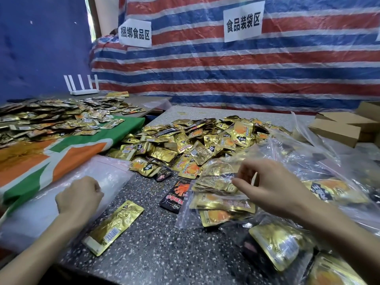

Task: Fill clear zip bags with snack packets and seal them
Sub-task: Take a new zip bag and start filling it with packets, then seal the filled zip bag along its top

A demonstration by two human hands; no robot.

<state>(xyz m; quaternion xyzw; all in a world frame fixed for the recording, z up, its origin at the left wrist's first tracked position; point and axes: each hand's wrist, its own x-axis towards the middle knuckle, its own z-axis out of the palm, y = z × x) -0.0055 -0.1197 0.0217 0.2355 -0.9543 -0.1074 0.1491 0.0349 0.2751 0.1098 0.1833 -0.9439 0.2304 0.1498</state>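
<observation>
A heap of gold snack packets (197,140) covers the middle of the speckled table (154,233). In front of it lies a clear zip bag (216,202) with several gold packets inside. My right hand (269,186) is over that bag, its fingers curled and pinching the clear plastic near the bag's top. My left hand (79,197) is curled into a loose fist on a stack of empty clear zip bags (61,202) at the left; whether it pinches one is hidden. One long gold packet (114,226) and a black packet (175,194) lie loose between my hands.
Filled clear bags (308,233) pile up at the right and near right. A green and orange cloth (61,153) with more gold packets (51,118) lies at the left. Cardboard boxes (345,126) stand at the far right, a white router (82,85) at the back left.
</observation>
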